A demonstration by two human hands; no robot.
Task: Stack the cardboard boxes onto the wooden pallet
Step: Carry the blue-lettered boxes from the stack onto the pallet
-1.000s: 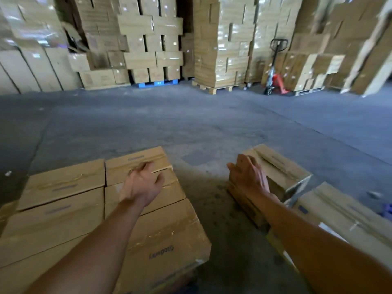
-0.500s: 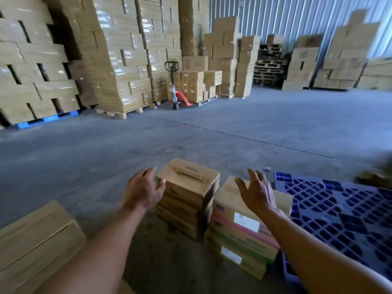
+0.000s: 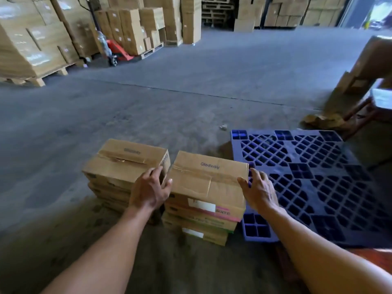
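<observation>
Two short stacks of cardboard boxes stand side by side on the concrete floor (image 3: 169, 92), almost touching, with the person bent over them. The left-hand stack (image 3: 118, 166) has a taped, slightly torn lid. The right-hand stack (image 3: 201, 228) sits just beside a blue plastic pallet (image 3: 307, 177) that lies flat on the floor to its right. Its top box (image 3: 207, 177), printed "Glodway", is the one being handled. The left hand (image 3: 149, 189) grips its left end, thumb on the upper corner and fingers curled down into the narrow gap between the two stacks. The right hand (image 3: 259, 190) is at the opposite end, fingers fairly straight and spread, thumb tip at the top right edge. From this angle I cannot quite say whether the palm is pressed against the side wall or only close to it. The box lies level on the boxes under it. Farther back, a red pallet jack (image 3: 114, 49) is parked beside tall wrapped loads of cartons (image 3: 31, 39) on wooden pallets (image 3: 38, 80).
</observation>
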